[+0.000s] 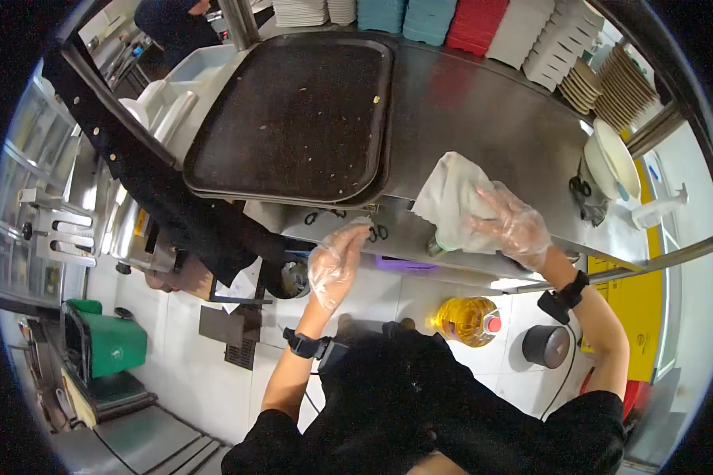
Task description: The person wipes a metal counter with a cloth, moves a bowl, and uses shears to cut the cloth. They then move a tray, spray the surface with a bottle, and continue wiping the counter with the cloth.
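My right hand [509, 226], in a clear plastic glove, grips a white cloth [448, 199] over the front edge of the steel counter [483, 111]. The cloth hangs bunched to the left of the fingers. My left hand [339, 265], gloved the same way, is raised just below the front of a dark brown tray [293, 119]. Its fingers are pressed together, and whatever they may hold is hidden. Black scissor handles [379, 232] show right beside its fingertips. The tray lies on the counter, with small light crumbs scattered over it.
Stacked blue containers [429, 17], red containers [477, 24] and brown plates [622, 87] line the counter's back. A white bowl [611, 162] stands at right. Below are an oil jug [466, 321] and a green bin [107, 340]. A co-worker's black sleeve [158, 190] reaches in from the left.
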{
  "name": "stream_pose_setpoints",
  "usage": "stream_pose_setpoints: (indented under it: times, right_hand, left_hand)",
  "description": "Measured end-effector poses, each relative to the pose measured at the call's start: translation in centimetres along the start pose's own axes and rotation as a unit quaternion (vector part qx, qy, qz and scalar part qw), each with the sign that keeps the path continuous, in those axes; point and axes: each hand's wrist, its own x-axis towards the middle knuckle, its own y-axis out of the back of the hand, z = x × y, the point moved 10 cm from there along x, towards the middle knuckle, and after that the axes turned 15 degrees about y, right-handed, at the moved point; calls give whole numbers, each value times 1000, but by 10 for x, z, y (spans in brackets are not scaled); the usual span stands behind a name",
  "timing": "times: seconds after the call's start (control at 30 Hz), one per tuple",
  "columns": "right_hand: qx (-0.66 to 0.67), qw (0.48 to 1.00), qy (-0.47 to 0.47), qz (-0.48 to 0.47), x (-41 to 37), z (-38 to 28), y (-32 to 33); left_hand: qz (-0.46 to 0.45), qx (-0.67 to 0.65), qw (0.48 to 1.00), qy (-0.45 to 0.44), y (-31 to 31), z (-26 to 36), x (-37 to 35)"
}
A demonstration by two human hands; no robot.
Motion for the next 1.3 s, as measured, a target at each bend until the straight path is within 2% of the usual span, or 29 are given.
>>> stream_pose_setpoints:
  times: [0.17,0.2,0.27,0.33,0.43,0.53,0.57,0.6,0.63,0.67,0.7,0.73,0.77,0.8,0.83,0.87,0.9,0.93,0.97,1.0,1.03,1.07,1.1,1.13,1.2,1.23,1.3]
  right_hand:
    - [-137,985,28,103,51,-34,-16]
    - [-134,985,28,105,67,-42,-21]
    - [-122,977,5,177,93,-53,-16]
    - [-154,972,5,180,100,-54,-24]
    - [-193,962,15,191,91,-57,-22]
    - [-257,956,11,142,59,-48,-25]
    - [36,990,-71,113,37,-15,-27]
    - [325,932,-146,74,12,1,-41]
    - [582,786,-207,25,-11,-4,-67]
    - [582,787,-205,22,-27,1,-70]
    - [436,885,-163,19,-42,11,-61]
    - [276,954,-115,15,-56,16,-50]
    - [108,992,-63,12,-68,15,-41]
    - [-64,998,-9,10,-75,9,-33]
    - [-233,971,44,8,-77,-2,-29]
    - [-233,972,42,8,-73,-3,-34]
    - [208,975,-59,50,-66,13,-57]
    - [605,778,-146,86,-57,9,-90]
    - [605,777,-150,88,-39,2,-94]
    - [338,928,-114,110,-12,2,-73]
    - [39,990,-67,119,19,-14,-51]
    - [-264,958,-14,114,49,-43,-38]
    - [-262,954,-21,147,72,-50,-33]
    - [-261,948,-28,179,92,-57,-28]
    - [-232,946,-66,218,113,-63,-48]
    - [-279,906,-116,296,103,-63,-13]
    - [-209,947,-24,244,105,-69,-28]
  left_hand:
    - [40,42,998,-30,9,12,-9]
    - [36,31,999,-15,8,12,-8]
    - [28,22,999,1,4,14,-5]
    - [27,48,998,-28,-1,22,-5]
    - [-2,33,999,4,-9,17,-3]
    - [3,21,1000,11,-11,12,-4]
    - [3,22,1000,13,-10,11,-5]
    - [7,31,999,24,-8,8,-6]
    - [13,40,999,35,-6,4,-8]
    - [14,38,998,38,-4,-2,-10]
    - [24,47,998,36,-1,-9,-12]
    - [34,56,997,34,2,-13,-14]
    - [42,35,998,44,7,-14,-17]
    - [43,35,997,45,9,-16,-16]
    - [40,31,997,57,10,-21,-16]
    - [35,28,997,69,10,-24,-14]
    - [18,19,995,97,7,-28,-12]
    - [15,19,995,94,3,-26,-8]
    - [19,43,997,57,-3,-16,-3]
    - [23,67,997,20,-11,-6,-2]
    - [-34,19,996,81,-24,-12,0]
    - [-72,-3,989,129,-37,-23,3]
    - [-110,-24,978,176,-51,-36,5]
    - [-98,-48,973,205,-54,-44,5]
    - [-128,-218,918,307,-74,-65,3]
    - [-130,-294,895,311,-79,-66,6]
    - [-134,-315,884,319,-83,-59,15]
